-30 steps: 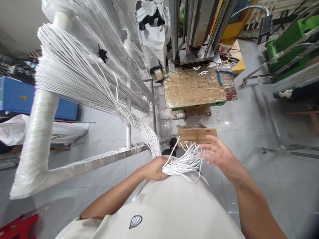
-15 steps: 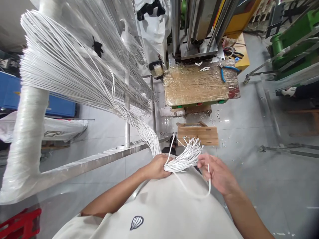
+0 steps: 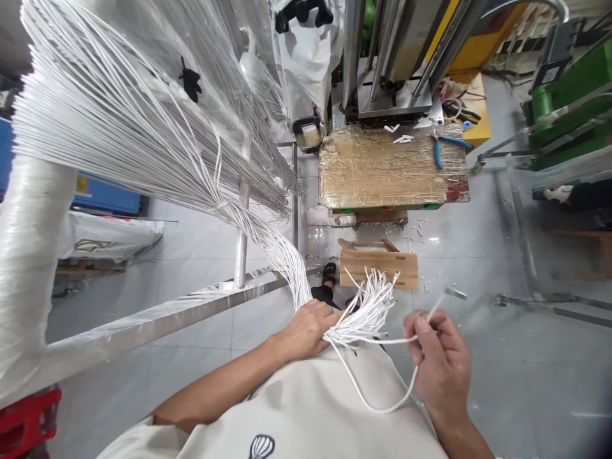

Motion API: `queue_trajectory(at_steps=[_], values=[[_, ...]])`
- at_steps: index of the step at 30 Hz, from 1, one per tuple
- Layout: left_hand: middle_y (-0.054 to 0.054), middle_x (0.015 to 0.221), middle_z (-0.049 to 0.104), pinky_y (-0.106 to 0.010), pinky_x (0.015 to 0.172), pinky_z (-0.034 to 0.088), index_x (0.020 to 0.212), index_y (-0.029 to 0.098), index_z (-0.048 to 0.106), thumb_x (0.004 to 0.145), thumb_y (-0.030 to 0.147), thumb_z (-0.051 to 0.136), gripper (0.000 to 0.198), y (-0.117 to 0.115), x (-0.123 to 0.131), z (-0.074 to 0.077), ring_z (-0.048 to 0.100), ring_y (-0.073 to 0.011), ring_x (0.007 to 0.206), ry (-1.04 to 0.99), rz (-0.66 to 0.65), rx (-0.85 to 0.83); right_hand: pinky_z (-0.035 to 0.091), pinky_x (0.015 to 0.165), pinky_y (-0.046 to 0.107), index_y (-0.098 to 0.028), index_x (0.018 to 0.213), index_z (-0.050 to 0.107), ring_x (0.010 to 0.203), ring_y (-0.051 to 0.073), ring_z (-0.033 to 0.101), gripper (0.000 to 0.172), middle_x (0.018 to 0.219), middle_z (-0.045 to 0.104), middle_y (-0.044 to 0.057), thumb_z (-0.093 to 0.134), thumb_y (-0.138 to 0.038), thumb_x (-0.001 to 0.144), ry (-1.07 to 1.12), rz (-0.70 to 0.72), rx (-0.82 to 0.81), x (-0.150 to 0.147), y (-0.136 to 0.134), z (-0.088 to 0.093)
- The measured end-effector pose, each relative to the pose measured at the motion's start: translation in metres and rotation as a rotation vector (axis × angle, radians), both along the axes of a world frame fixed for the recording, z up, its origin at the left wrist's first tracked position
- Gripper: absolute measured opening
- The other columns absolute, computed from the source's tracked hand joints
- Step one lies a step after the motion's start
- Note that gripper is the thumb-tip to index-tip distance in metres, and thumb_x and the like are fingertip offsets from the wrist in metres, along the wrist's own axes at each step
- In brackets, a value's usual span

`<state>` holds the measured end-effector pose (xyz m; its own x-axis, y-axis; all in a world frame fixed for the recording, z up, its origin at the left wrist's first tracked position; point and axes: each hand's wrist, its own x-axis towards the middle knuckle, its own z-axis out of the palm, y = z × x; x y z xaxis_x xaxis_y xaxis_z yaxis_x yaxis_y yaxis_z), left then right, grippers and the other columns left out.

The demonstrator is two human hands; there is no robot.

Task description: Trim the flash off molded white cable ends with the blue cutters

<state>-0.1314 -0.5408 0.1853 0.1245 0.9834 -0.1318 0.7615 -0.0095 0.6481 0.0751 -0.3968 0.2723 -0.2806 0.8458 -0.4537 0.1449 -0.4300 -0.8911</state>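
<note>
Right grip (image 3: 442, 360) pinches loose cords (image 3: 382, 410) while the left grip (image 3: 308, 328) clasps the white bundle (image 3: 366, 313); gentle tension should prevent tangles.

No words, brand names or numbers could be read. Toward six o'clock, the person's pale shirt (image 3: 315, 414) bore an emblem (image 3: 261, 445), a dark outline filled with light and dark stripes, rather like a balloon or shell, partly cut off at the lower edge. At nine o'clock, a blue cabinet (image 3: 109, 196) carried a small yellow label (image 3: 82, 184), its content too small to make out. Just below that, also near nine o'clock, a whitish sack (image 3: 117, 236) showed a dark printed mark (image 3: 93, 245), equally illegible.
</note>
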Motion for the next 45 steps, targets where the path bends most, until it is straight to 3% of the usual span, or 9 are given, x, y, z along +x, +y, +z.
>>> queue_trajectory(at_steps=[5,10,15,19,25,29,36,40,45], values=[[-0.002,0.083,0.062,-0.037,0.073,0.042,0.145,0.025,0.053,0.107,0.036,0.046,0.041,0.001,0.002,-0.005,0.058,-0.0211,0.078,0.121,-0.059,0.047,0.031,0.046,0.023,-0.021,0.082,0.052,0.052,0.009,0.039,0.040,0.063,0.049,-0.004,0.064,-0.056,0.098,-0.321,0.216,0.105,-0.018,0.031,-0.002],[-0.003,0.085,0.062,-0.038,0.076,0.041,0.147,0.024,0.051,0.105,0.030,0.049,0.043,0.003,0.001,-0.006,0.056,-0.0216,0.079,0.160,-0.122,0.064,0.044,0.070,0.029,-0.022,0.093,0.063,0.079,0.018,0.063,0.024,0.085,0.070,0.004,0.049,-0.036,0.106,-0.940,1.059,0.215,-0.071,0.077,-0.042],[-0.003,0.086,0.061,-0.037,0.076,0.041,0.146,0.023,0.051,0.104,0.019,0.047,0.043,0.006,-0.004,-0.002,0.055,-0.0215,0.079,0.173,-0.197,0.026,0.051,0.076,0.033,-0.014,0.085,0.066,0.083,0.019,0.065,0.025,0.085,0.068,0.006,0.080,-0.034,0.087,-1.035,1.364,0.058,-0.120,0.082,-0.107],[-0.004,0.088,0.061,-0.037,0.078,0.041,0.145,0.024,0.052,0.105,0.017,0.041,0.042,0.004,-0.011,-0.005,0.054,-0.0216,0.080,0.192,-0.195,0.015,0.052,0.070,0.027,-0.013,0.083,0.065,0.069,0.011,0.059,0.027,0.077,0.064,-0.001,0.077,-0.035,0.092,-0.939,1.450,-0.079,-0.114,0.074,-0.134],[-0.007,0.089,0.063,-0.038,0.082,0.043,0.145,0.024,0.053,0.106,0.016,0.040,0.042,-0.002,-0.019,-0.015,0.055,-0.0225,0.082,0.131,-0.172,0.000,0.036,0.053,0.022,-0.014,0.066,0.059,0.053,0.008,0.046,0.036,0.058,0.052,-0.005,0.080,-0.035,0.086,-0.710,1.252,-0.242,-0.085,0.072,-0.140],[-0.008,0.091,0.066,-0.039,0.084,0.045,0.146,0.022,0.054,0.102,0.016,0.047,0.045,-0.003,-0.021,-0.021,0.060,-0.0250,0.087,0.050,-0.146,-0.071,0.031,0.050,0.025,-0.016,0.071,0.060,0.051,0.009,0.040,0.043,0.055,0.049,-0.005,0.085,-0.051,0.074,-0.535,0.914,-0.271,-0.079,0.072,-0.130],[-0.011,0.108,0.077,-0.040,0.089,0.052,0.140,0.020,0.058,0.086,0.023,0.070,0.056,0.017,-0.030,-0.052,0.073,-0.0304,0.101,-0.032,0.005,-0.381,0.031,0.054,0.026,-0.021,0.089,0.055,0.055,0.010,0.037,0.047,0.060,0.040,-0.007,0.065,-0.067,0.093,-0.370,0.202,0.069,-0.053,0.064,-0.055],[-0.015,0.116,0.077,-0.044,0.095,0.055,0.135,0.018,0.062,0.081,0.051,0.082,0.066,0.040,-0.032,-0.057,0.073,-0.0348,0.107,-0.094,-0.006,-0.441,0.031,0.052,0.028,-0.019,0.093,0.067,0.052,0.010,0.041,0.031,0.057,0.045,-0.004,0.067,-0.049,0.100,-0.226,0.112,0.223,-0.044,0.027,-0.021],[-0.016,0.143,0.067,-0.043,0.110,0.050,0.140,0.019,0.061,0.091,0.059,0.072,0.065,0.051,-0.033,-0.033,0.064,-0.0301,0.131,-0.290,0.040,-0.131,0.032,0.048,0.031,-0.019,0.096,0.070,0.048,0.011,0.045,0.013,0.063,0.052,-0.001,0.064,-0.029,0.102,0.004,-0.018,0.432,-0.041,0.004,0.029]])
